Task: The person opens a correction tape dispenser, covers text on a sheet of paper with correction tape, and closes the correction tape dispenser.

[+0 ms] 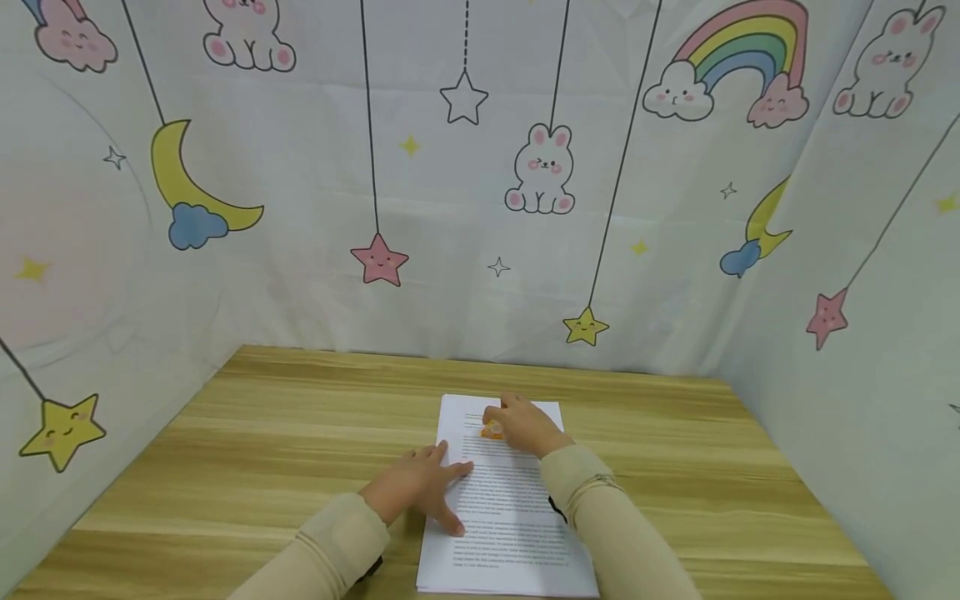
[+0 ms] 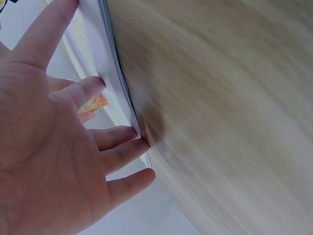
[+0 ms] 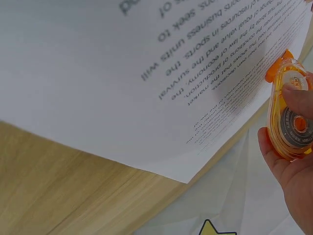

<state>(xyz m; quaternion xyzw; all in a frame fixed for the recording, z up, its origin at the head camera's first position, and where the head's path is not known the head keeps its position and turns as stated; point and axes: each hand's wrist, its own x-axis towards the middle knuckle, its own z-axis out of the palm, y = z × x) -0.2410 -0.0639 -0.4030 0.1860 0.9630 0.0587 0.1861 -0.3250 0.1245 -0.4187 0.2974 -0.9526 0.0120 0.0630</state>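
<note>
Beige sleeves (image 1: 633, 533) are being held over printed pages (image 1: 510, 521), apparently being steadied by the splayed left grip (image 1: 420, 483); correction tape (image 3: 290, 115) is being pinched in the right grip (image 1: 529, 427).

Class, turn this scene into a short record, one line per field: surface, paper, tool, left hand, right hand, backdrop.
Surface: wood-grain table
Paper: stack of printed sheets, flat on the table
Tool: orange see-through tape dispenser, probably correction tape
Left hand: spread over the left edge of the stack
Right hand: grips the tape dispenser at the upper part of the top sheet
Backdrop: white cloth with cartoon stars and rabbits
</note>
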